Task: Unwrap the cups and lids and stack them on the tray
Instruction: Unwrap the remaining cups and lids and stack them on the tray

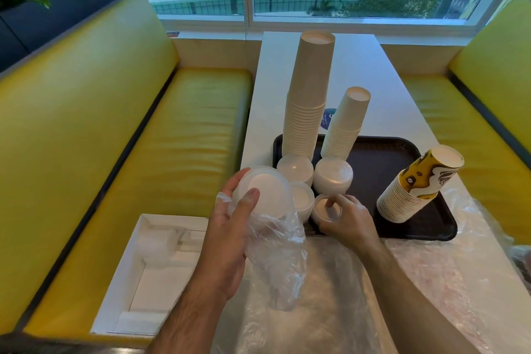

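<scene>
My left hand (230, 227) grips a stack of clear lids (265, 191) still partly in its clear plastic wrap (275, 256), held just left of the dark tray (402, 158). My right hand (349, 218) holds a small stack of lids (323, 207) at the tray's near left edge, thumb on top. On the tray stand a tall stack of plain paper cups (310, 95), a shorter plain stack (346, 123), a printed yellow cup stack (416, 190) and three other lid piles (333, 175) (294, 167) (303, 198).
Loose plastic wrap (431, 282) lies over the near end of the white table (373, 72). An open white box (155, 267) sits on the yellow bench (143, 138) to the left. Another yellow bench (488, 123) is on the right, a window behind.
</scene>
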A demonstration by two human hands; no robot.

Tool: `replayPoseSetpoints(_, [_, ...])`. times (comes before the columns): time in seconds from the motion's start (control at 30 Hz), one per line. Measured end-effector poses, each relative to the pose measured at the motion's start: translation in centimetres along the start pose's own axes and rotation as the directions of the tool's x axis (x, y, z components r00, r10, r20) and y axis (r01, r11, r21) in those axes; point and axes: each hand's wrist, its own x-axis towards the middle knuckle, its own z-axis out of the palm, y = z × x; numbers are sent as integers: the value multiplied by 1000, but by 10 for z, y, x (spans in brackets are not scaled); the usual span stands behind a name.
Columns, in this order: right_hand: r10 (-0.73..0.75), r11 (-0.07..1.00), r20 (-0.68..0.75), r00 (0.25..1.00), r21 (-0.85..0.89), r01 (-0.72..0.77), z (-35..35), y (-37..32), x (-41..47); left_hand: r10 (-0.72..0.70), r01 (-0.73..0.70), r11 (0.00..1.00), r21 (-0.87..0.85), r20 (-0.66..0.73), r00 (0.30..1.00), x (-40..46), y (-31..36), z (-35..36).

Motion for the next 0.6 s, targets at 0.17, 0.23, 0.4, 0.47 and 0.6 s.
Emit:
replayPoseSetpoints(0.17, [17,1000,16,1000,22,-17,1,-1,-3,-3,3,1000,-2,0,1000,-2,-1,1])
replayPoseSetpoints(0.23, [21,999,10,1000,39,-22,1,0,-5,1,-1,1000,11,1,1000,-2,-2,1])
replayPoseSetpoints(0.4, [16,998,-9,1000,63,-15,-5,0,-11,11,-11,999,39,6,1000,-4,-2,1])
replayPoseSetpoints(0.47, [1,999,-80,997,52,3,-9,0,-12,19,-19,999,40,10,1000,-5,-2,1])
replayPoseSetpoints(0.6, [-27,1000,-246,969,-2,27,-22,-11,-2,29,-29,998,47,18,999,-6,-4,-1])
